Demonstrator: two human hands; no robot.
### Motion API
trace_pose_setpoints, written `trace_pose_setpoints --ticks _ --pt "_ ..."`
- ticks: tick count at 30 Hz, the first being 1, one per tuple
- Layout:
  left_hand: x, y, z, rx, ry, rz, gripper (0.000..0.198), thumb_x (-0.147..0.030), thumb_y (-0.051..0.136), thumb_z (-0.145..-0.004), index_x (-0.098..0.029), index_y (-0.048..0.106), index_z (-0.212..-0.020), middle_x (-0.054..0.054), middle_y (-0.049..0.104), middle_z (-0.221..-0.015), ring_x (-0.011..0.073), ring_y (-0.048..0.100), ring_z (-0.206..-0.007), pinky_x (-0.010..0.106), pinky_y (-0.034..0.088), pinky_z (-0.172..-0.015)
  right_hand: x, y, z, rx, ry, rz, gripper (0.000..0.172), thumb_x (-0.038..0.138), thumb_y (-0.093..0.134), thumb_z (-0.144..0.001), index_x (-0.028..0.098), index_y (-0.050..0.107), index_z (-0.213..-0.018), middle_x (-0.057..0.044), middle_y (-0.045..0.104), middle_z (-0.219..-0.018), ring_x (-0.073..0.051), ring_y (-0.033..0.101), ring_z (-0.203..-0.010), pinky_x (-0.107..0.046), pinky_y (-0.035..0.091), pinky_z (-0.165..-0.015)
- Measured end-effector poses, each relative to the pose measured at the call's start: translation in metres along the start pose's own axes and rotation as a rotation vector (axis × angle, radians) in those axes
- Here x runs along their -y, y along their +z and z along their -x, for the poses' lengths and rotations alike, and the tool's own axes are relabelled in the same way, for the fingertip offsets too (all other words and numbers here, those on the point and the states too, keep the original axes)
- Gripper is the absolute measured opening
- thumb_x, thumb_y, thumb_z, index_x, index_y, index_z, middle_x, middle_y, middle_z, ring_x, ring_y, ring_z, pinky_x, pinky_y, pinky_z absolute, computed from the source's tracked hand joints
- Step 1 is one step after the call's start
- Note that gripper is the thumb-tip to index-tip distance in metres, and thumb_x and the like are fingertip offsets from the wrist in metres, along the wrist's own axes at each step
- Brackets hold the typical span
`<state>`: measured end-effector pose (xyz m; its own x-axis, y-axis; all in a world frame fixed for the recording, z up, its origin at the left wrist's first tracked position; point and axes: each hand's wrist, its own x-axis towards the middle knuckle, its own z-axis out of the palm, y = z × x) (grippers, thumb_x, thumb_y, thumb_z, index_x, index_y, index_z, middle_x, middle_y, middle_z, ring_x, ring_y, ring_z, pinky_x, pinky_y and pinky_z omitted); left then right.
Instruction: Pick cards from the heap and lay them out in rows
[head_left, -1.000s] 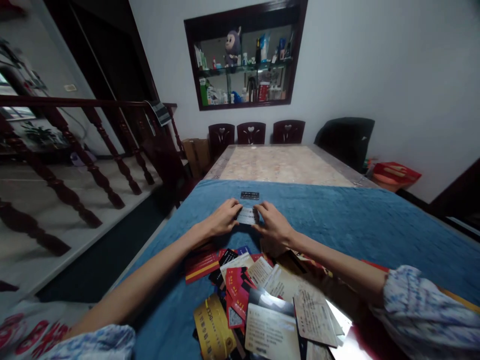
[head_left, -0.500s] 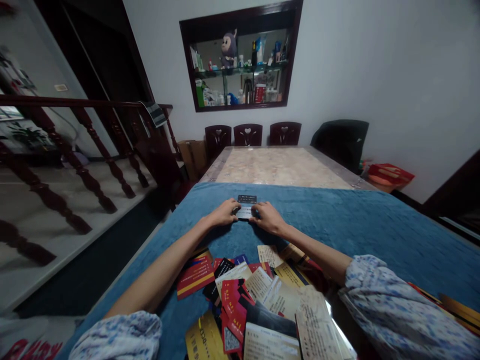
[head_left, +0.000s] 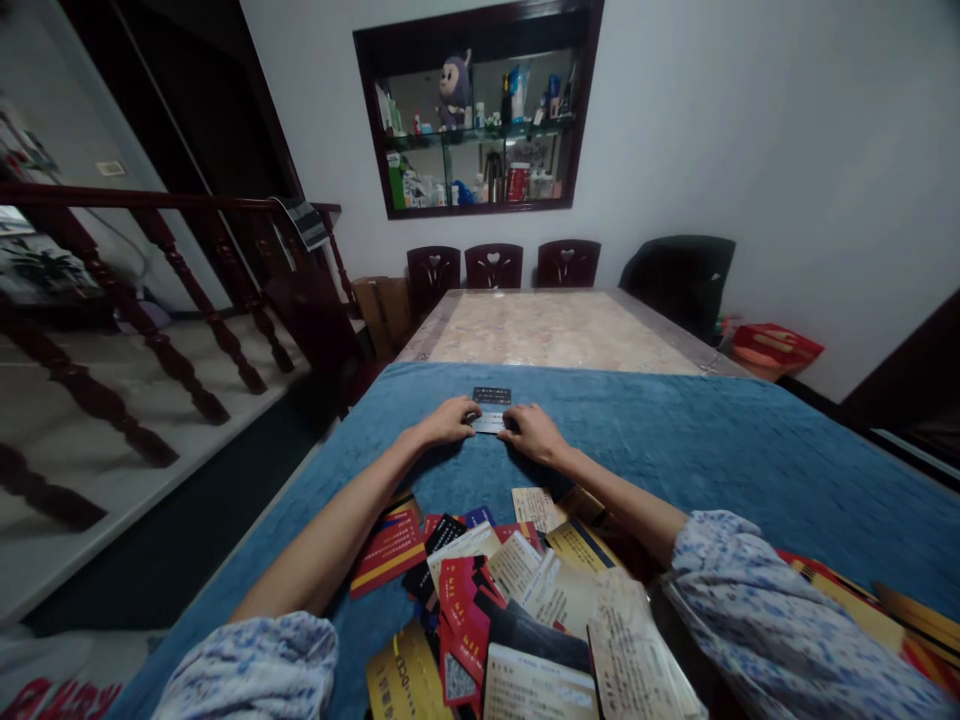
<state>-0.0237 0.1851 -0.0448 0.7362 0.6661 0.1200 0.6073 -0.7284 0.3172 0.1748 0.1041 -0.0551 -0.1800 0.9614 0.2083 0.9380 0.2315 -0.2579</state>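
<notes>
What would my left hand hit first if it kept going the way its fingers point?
The grey card: the left hand points right across the blue cloth, and its fingertips seem to be touching it. Just past it is the right hand.

Dim indoor light throughout, brightest from the left beyond the stair railing point(head_left: 150, 290). Wide-angle bending at the edges; near cards point(head_left: 517, 600) catch faint glare; slightly soft overall.

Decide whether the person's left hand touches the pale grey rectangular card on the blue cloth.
Touching. The head view shows fingertips of the left hand meeting the pale grey rectangular card at its edge, no gap between.
</notes>
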Motion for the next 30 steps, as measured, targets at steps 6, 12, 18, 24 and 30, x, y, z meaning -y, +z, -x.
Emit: trace_pose_setpoints --ticks 6,12,18,24,30 --pt "0.0055 0.0020 0.0027 -0.002 0.025 0.059 0.036 -0.021 0.069 -0.072 -0.013 0.070 -0.107 0.008 0.069 -0.110 0.0237 0.062 -0.101 0.031 0.047 -0.091 -0.0020 0.0026 0.0015 -0.015 -0.006 0.001 0.022 0.034 0.065 -0.088 0.014 0.070 -0.096 -0.012 0.072 -0.104 -0.022 0.062 -0.094 -0.029 0.038 -0.085" --pt "0.0045 0.0014 0.0049 -0.022 0.012 0.068 0.033 -0.019 0.065 -0.074 -0.013 0.072 -0.105 0.007 0.069 -0.111 0.0233 0.063 -0.102 0.030 0.047 -0.093 -0.0012 0.0005 0.0021 -0.008 -0.007 0.008 0.020 0.029 0.062 -0.089 0.014 0.072 -0.097 -0.012 0.072 -0.109 -0.022 0.064 -0.097 -0.029 0.037 -0.090" --pt "0.0016 0.0039 0.0039 -0.041 -0.015 0.049 0.030 -0.015 0.064 -0.073 -0.014 0.073 -0.101 0.005 0.071 -0.106 0.0216 0.063 -0.100 0.029 0.048 -0.094 -0.0030 0.0016 0.0009 0.003 0.006 0.013 0.022 0.032 0.064 -0.089 0.016 0.074 -0.100 -0.012 0.074 -0.108 -0.023 0.065 -0.100 -0.029 0.038 -0.091" --pt "-0.0012 0.0056 0.0038 -0.059 -0.018 0.030 0.030 -0.013 0.062 -0.072 -0.013 0.072 -0.100 0.007 0.070 -0.109 0.0209 0.063 -0.098 0.028 0.049 -0.091 -0.0040 0.0003 0.0009 0.009 0.008 0.018 0.026 0.035 0.063 -0.090 0.019 0.074 -0.107 -0.010 0.074 -0.112 -0.023 0.065 -0.102 -0.030 0.039 -0.094" --pt "-0.0005 0.0060 0.0032 -0.053 -0.025 0.001 0.030 -0.012 0.061 -0.071 -0.013 0.073 -0.099 0.005 0.071 -0.101 0.0196 0.064 -0.092 0.027 0.050 -0.088 -0.0043 0.0022 0.0008 0.010 0.029 0.028 0.028 0.040 0.064 -0.090 0.022 0.075 -0.110 -0.009 0.075 -0.109 -0.023 0.065 -0.103 -0.029 0.041 -0.093"
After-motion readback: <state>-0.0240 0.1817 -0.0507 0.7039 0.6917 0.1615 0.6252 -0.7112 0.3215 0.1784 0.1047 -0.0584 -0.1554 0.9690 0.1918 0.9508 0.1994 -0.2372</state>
